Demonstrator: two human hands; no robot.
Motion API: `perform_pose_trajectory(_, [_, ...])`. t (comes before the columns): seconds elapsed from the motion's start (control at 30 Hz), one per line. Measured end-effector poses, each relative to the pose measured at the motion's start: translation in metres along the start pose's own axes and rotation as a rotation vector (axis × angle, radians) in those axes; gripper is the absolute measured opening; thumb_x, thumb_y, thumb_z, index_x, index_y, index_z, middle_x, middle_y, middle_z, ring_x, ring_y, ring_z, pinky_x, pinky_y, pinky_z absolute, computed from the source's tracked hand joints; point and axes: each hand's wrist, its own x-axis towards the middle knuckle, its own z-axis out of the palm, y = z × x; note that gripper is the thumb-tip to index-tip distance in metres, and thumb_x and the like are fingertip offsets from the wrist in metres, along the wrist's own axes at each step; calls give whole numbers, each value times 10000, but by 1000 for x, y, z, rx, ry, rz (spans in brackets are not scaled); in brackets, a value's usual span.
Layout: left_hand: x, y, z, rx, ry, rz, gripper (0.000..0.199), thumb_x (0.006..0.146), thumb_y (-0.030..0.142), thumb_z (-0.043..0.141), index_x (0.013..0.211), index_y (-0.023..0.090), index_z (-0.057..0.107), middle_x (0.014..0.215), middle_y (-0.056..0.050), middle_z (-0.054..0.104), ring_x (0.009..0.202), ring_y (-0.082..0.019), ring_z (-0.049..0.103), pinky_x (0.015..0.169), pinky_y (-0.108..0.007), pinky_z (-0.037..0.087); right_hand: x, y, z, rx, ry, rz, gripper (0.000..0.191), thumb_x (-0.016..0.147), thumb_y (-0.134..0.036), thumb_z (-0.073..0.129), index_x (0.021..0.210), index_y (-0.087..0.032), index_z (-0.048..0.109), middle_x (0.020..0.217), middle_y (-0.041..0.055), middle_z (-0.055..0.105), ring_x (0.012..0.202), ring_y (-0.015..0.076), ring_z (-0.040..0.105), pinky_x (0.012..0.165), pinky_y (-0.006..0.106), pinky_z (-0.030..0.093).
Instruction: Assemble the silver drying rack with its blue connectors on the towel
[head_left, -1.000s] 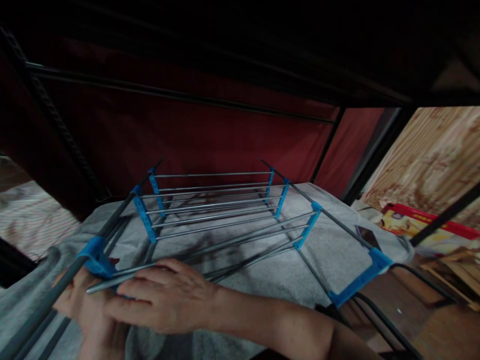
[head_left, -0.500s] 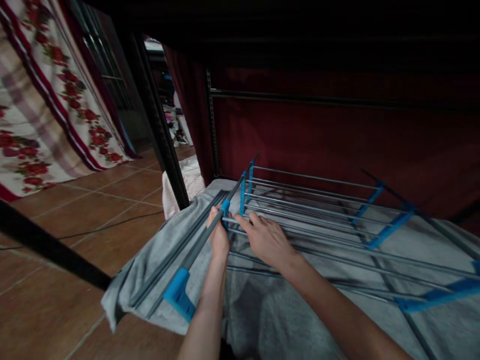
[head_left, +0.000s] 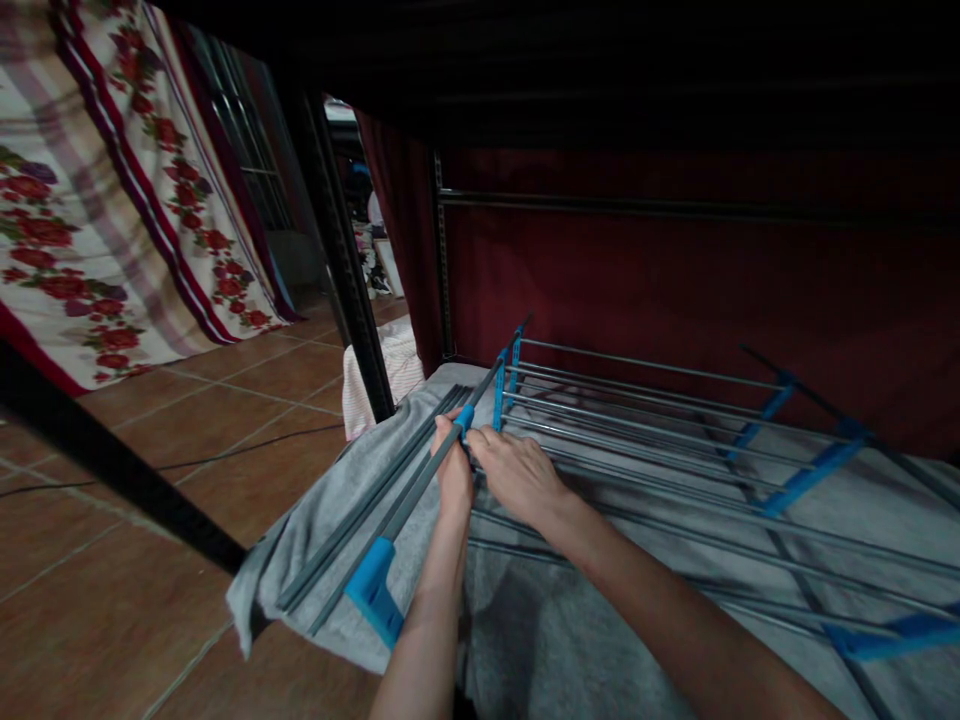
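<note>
A rack of thin grey metal rods [head_left: 675,490] with blue plastic brackets, like a drying rack, lies on a grey cloth. My left hand [head_left: 452,470] is closed around a blue bracket [head_left: 466,416] on the slanted side pole [head_left: 420,485]. Right beside it, my right hand [head_left: 519,472] has its fingers curled at the end of a cross rod where it meets that bracket, hiding the joint. Lower on the pole is another blue bracket [head_left: 375,588] with no rod in it. Further up, narrow blue brackets [head_left: 499,395] hold rod ends.
Loose grey poles [head_left: 367,505] lie left of the side pole on the grey cloth [head_left: 525,640]. Black metal posts [head_left: 349,260] frame the shelf, with a dark red curtain [head_left: 675,270] behind. A floral cloth [head_left: 112,200] hangs at left above the tiled floor [head_left: 97,560].
My right hand has closed in on the bracket, its fingers now bunched over the rod end. My left hand keeps its hold. The whole view has shifted, so things appear further right.
</note>
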Motion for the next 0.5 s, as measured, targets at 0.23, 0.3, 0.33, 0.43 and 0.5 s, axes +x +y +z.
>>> perform_pose_trajectory(0.23, [-3,8,5,17,8,40,658,804,763,498,940,147,685,674,23,573,585,-112,486,539,-236,427,8,9,-6,120,-33,63,238,1040,-297,349,1108,-234,568,1123,22,686,966,194,654,739,305,440])
perform_pose_trajectory(0.3, [-4,10,5,47,19,44,672,807,768,485,911,137,690,668,15,578,598,-121,494,550,-243,433,10,10,-6,134,-33,70,232,1035,-303,372,1104,-232,582,1123,22,692,995,191,646,760,298,432])
perform_pose_trajectory(0.33, [-4,10,5,58,23,45,679,812,770,475,897,133,693,670,10,585,608,-125,502,562,-248,439,11,10,-5,139,-31,70,227,1031,-301,385,1100,-231,589,1125,21,695,1009,190,642,769,293,429])
perform_pose_trajectory(0.43, [-4,9,4,80,17,44,693,820,768,461,896,125,707,710,-7,624,658,-140,537,621,-261,463,13,11,-4,142,-33,74,216,1020,-287,413,1089,-226,609,1129,24,700,1025,187,638,779,283,425])
perform_pose_trajectory(0.5, [-3,7,3,89,3,41,696,822,765,461,902,122,715,727,-11,639,678,-145,545,648,-266,469,13,11,-3,145,-41,83,223,1018,-279,412,1080,-224,618,1124,27,704,1021,184,641,781,279,425])
